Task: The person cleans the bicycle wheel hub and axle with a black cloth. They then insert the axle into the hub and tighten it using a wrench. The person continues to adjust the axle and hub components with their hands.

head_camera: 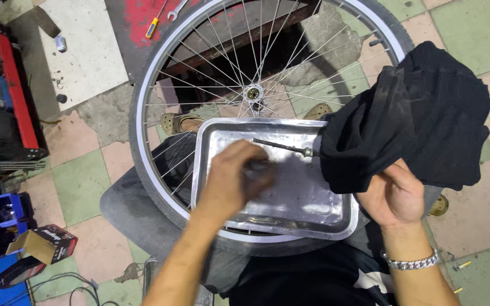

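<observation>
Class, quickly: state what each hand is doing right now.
Left hand: blurred over the metal tray; grip cannot be told.
Right hand: closed on the black cloth.

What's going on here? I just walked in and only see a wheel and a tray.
A person sits with a bicycle wheel across their lap and a metal tray resting on it. The left hand is over the tray, blurred, closed around something small and dark that I cannot make out. The right hand holds up a black cloth at the tray's right edge. A thin axle rod lies in the tray.
</observation>
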